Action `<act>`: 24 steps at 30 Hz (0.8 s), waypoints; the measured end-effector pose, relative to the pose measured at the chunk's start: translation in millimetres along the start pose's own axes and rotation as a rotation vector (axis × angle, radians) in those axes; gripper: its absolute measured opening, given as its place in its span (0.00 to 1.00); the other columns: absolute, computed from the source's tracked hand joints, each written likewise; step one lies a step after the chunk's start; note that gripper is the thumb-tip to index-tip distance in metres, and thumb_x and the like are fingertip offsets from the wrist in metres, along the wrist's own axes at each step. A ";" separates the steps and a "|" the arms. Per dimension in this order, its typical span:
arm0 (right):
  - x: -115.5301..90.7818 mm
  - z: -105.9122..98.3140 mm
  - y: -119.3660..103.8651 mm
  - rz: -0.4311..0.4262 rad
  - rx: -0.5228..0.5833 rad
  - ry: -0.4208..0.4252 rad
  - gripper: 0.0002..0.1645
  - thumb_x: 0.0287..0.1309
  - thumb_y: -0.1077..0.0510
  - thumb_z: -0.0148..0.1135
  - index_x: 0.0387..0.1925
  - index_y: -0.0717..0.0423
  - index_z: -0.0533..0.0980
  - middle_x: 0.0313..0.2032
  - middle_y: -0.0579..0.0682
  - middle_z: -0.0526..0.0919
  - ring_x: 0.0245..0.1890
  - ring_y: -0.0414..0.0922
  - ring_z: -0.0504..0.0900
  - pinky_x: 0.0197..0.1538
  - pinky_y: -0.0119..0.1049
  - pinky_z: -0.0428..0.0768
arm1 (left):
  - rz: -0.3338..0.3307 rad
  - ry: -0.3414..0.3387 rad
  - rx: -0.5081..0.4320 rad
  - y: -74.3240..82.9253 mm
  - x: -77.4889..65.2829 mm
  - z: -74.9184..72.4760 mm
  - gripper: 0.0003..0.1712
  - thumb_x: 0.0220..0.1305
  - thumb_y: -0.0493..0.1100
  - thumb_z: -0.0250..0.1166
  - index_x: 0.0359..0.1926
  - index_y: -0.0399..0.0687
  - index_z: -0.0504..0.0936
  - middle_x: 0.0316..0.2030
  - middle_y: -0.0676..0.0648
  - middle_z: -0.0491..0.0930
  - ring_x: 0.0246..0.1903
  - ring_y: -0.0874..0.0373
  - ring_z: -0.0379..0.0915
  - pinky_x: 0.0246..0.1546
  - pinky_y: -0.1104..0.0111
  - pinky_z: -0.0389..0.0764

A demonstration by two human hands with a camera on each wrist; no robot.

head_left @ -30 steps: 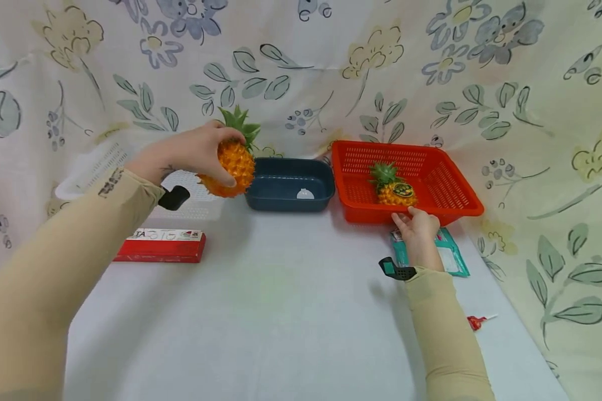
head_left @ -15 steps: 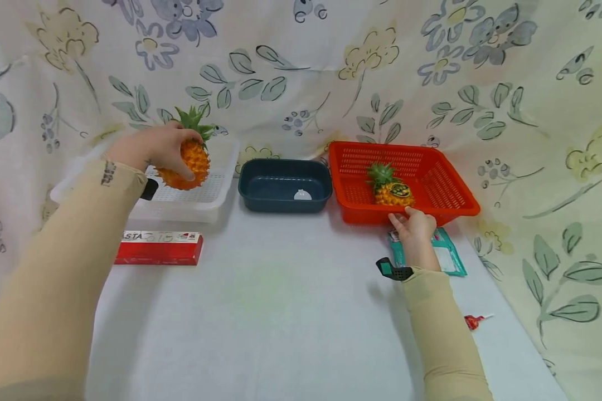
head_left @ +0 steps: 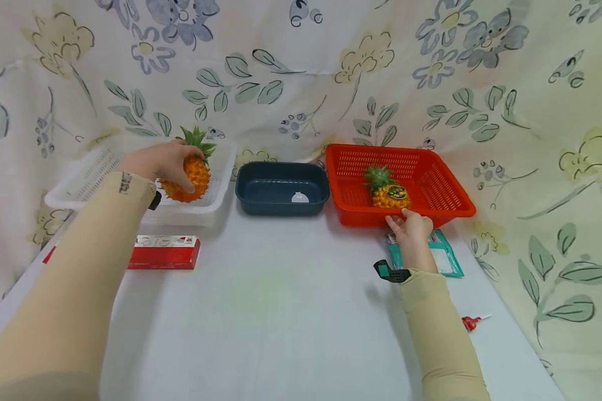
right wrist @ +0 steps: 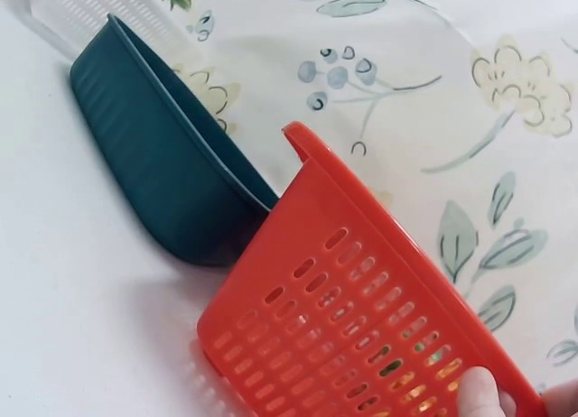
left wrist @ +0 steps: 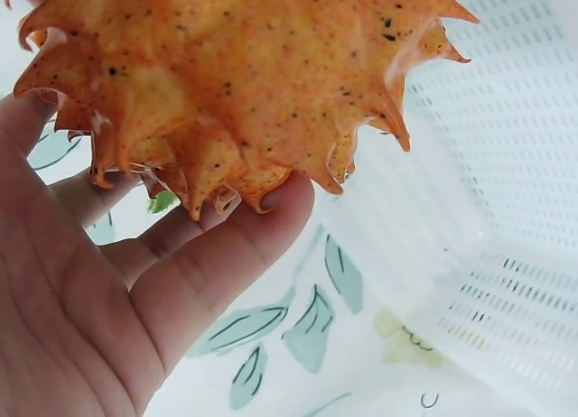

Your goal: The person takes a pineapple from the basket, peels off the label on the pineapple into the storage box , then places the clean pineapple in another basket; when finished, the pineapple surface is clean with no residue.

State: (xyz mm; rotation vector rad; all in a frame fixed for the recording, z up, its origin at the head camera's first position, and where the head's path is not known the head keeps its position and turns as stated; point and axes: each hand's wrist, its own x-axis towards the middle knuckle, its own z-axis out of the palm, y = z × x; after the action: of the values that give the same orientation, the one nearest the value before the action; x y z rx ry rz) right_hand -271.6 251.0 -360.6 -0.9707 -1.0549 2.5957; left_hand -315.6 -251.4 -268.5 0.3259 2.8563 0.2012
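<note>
An orange, spiky pineapple (head_left: 195,177) with a green crown is gripped in my left hand (head_left: 158,160), over the white perforated basket (head_left: 195,216). The left wrist view shows its spiny underside close up, with the thumb and fingers bent around its side. My right hand (head_left: 413,234) holds the front rim of the red basket (head_left: 446,189), thumb against the outer wall in the right wrist view. Inside the red basket lies another pineapple (head_left: 391,195) with a dark label, its crown pointing to the back left.
Between the baskets stands a dark blue tub (head_left: 281,208) with a white patch inside. In front of the white basket lies a red and white box (head_left: 163,257). A teal packet (head_left: 445,257) is partly under the right hand; a red lollipop (head_left: 471,323) lies nearer, by the right sleeve.
My left hand has carried the pineapple leftward from beside the blue tub to over the white basket, then slightly lower. The right hand has stayed at the red basket's rim.
</note>
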 end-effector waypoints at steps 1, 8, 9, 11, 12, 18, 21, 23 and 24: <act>-0.5 0.3 0.1 0.000 0.001 0.000 0.52 0.64 0.66 0.48 0.69 0.30 0.28 0.71 0.38 0.37 0.57 0.45 0.64 0.55 0.41 0.74 | -0.002 -0.003 -0.004 0.2 0.8 1.0 0.47 0.42 0.50 0.73 0.64 0.50 0.61 0.55 0.36 0.61 0.51 0.39 0.58 0.45 0.46 0.73; 0.9 0.4 0.6 0.005 0.019 -0.002 0.52 0.63 0.67 0.48 0.69 0.30 0.28 0.70 0.38 0.38 0.57 0.45 0.65 0.55 0.41 0.74 | -0.030 -0.011 -0.039 0.7 4.6 8.1 0.48 0.42 0.49 0.73 0.64 0.50 0.61 0.56 0.35 0.60 0.52 0.38 0.57 0.44 0.45 0.74; 1.2 0.3 0.6 0.005 0.020 -0.001 0.52 0.63 0.67 0.48 0.70 0.30 0.29 0.70 0.38 0.38 0.56 0.45 0.65 0.55 0.41 0.74 | -0.035 -0.013 -0.044 0.3 5.2 9.3 0.48 0.42 0.49 0.73 0.64 0.50 0.61 0.56 0.35 0.59 0.52 0.38 0.56 0.44 0.45 0.74; 1.8 0.2 0.6 -0.001 0.016 0.001 0.51 0.63 0.67 0.48 0.70 0.30 0.29 0.70 0.38 0.39 0.53 0.45 0.65 0.55 0.41 0.74 | -0.046 -0.030 -0.067 0.6 5.8 12.1 0.47 0.45 0.51 0.71 0.65 0.50 0.60 0.58 0.34 0.58 0.53 0.37 0.55 0.46 0.44 0.73; 1.7 0.2 0.6 -0.007 0.012 0.000 0.51 0.63 0.67 0.48 0.70 0.31 0.29 0.70 0.39 0.39 0.52 0.45 0.66 0.55 0.41 0.74 | -0.046 -0.041 -0.086 0.9 6.3 13.8 0.45 0.48 0.52 0.69 0.66 0.50 0.59 0.60 0.33 0.56 0.54 0.37 0.55 0.47 0.43 0.71; 2.0 0.5 0.5 -0.023 -0.011 0.002 0.48 0.63 0.66 0.48 0.71 0.36 0.34 0.69 0.40 0.45 0.45 0.45 0.66 0.54 0.42 0.75 | -0.126 -0.187 -0.342 6.3 6.5 23.0 0.42 0.61 0.66 0.49 0.69 0.48 0.55 0.65 0.31 0.52 0.58 0.33 0.51 0.52 0.40 0.65; 2.0 0.7 1.1 -0.023 -0.015 0.011 0.47 0.63 0.66 0.49 0.71 0.37 0.35 0.68 0.40 0.46 0.45 0.45 0.66 0.54 0.42 0.75 | -0.143 -0.201 -0.364 8.6 7.2 25.8 0.44 0.61 0.68 0.47 0.69 0.48 0.54 0.65 0.32 0.52 0.58 0.33 0.51 0.52 0.40 0.66; 2.4 0.5 1.4 -0.025 -0.016 0.014 0.47 0.63 0.66 0.49 0.71 0.37 0.35 0.68 0.41 0.46 0.46 0.45 0.66 0.54 0.42 0.75 | -0.118 -0.185 -0.330 9.5 9.0 26.9 0.44 0.61 0.69 0.45 0.70 0.47 0.54 0.66 0.32 0.52 0.59 0.33 0.50 0.53 0.39 0.63; 3.1 0.1 1.5 -0.026 -0.018 0.014 0.47 0.63 0.66 0.49 0.71 0.37 0.34 0.68 0.41 0.46 0.46 0.45 0.66 0.54 0.42 0.75 | -0.104 -0.168 -0.314 10.0 9.8 26.8 0.44 0.61 0.69 0.45 0.69 0.46 0.55 0.65 0.32 0.52 0.59 0.33 0.50 0.54 0.38 0.61</act>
State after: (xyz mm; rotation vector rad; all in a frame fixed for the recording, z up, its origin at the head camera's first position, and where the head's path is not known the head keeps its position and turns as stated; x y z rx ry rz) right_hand -273.9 251.0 -363.1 -0.9713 -1.0814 2.5588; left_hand -315.5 -236.5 -294.8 0.1242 2.6134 0.5645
